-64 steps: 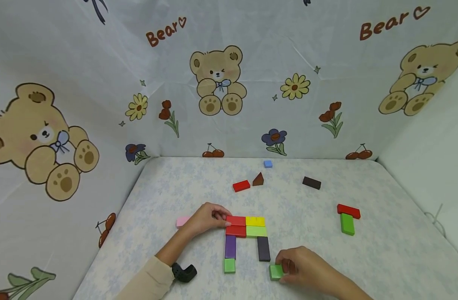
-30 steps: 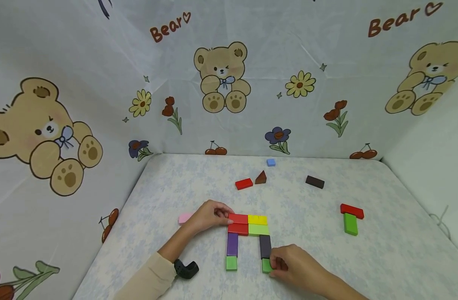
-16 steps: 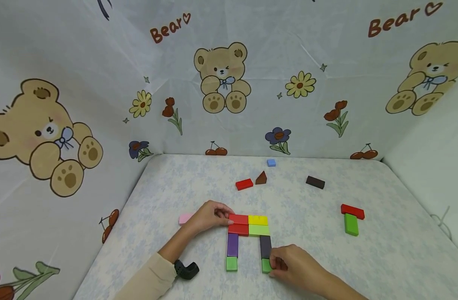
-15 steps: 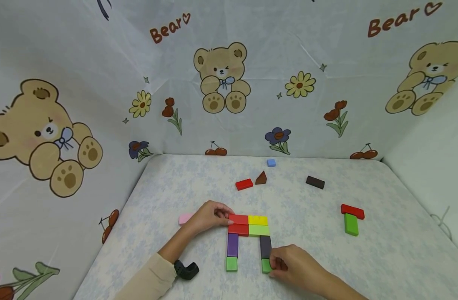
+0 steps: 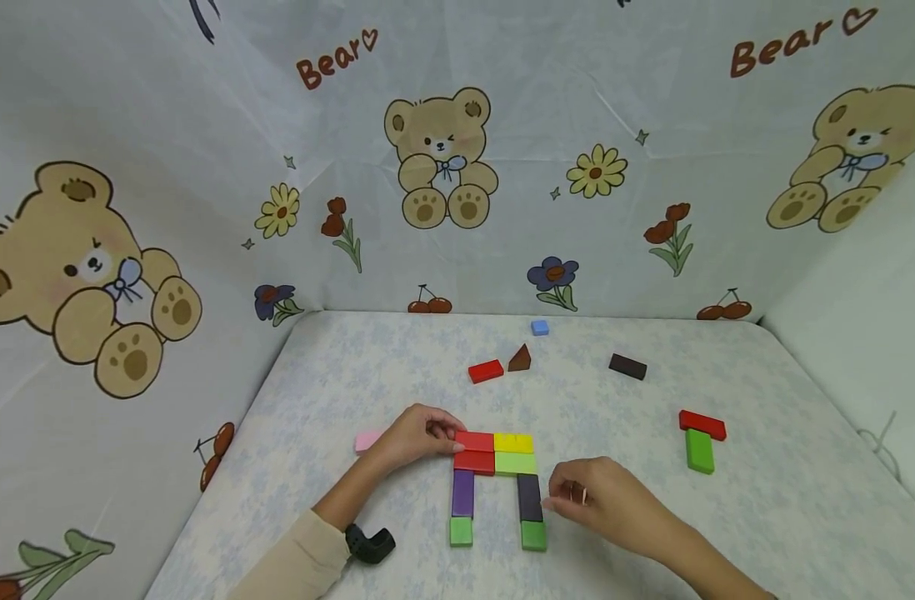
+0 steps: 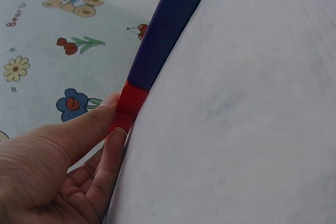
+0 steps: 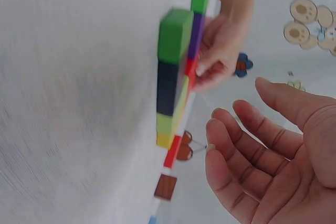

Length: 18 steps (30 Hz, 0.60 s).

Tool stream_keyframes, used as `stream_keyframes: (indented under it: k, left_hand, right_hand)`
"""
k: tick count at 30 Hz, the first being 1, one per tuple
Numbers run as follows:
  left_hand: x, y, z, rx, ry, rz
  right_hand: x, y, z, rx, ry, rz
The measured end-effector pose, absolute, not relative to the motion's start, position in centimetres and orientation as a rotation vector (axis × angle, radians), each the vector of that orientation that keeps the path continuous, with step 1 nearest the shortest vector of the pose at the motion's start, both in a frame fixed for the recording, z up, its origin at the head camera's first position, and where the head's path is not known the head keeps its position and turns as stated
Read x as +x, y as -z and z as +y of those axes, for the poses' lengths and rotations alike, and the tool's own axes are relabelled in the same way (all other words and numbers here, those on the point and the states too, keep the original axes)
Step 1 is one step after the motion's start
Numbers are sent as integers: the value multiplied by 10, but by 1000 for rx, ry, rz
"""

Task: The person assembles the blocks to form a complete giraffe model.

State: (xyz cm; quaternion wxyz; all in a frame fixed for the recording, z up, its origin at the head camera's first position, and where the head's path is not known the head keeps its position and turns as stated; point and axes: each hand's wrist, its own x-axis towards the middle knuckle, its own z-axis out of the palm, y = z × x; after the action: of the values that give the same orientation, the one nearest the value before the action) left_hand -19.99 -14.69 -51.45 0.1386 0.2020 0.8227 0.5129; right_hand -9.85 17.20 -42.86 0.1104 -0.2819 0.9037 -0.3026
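Flat blocks lie joined on the table: two red blocks, upper (image 5: 474,442) and lower (image 5: 474,463), a yellow block (image 5: 513,443) and a lime green block (image 5: 514,464). Below them run a purple block (image 5: 462,493) and a black block (image 5: 529,497), each ending in a green block, left (image 5: 461,532) and right (image 5: 533,536). My left hand (image 5: 420,433) pinches the upper red block's left end with thumb and fingertip. My right hand (image 5: 603,500) hovers just right of the black block, fingers loosely bent with nothing between them, as the right wrist view also shows.
Farther back lie a red block (image 5: 486,372), a brown triangular block (image 5: 520,358), a small blue block (image 5: 540,328) and a black block (image 5: 627,367). At right, another red block (image 5: 702,425) touches a green block (image 5: 700,452). A pink block (image 5: 367,441) shows behind my left wrist.
My right hand brought the green block left to the black block's lower end, then let go and moved up and right. My left hand stays on the red block.
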Motion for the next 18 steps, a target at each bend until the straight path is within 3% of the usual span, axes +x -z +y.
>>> stream_keyframes:
  k: [18]
  left_hand:
    - [-198,516,-147,594,-1498,2373]
  right_hand:
    - [-190,446,227,-494,856,3118]
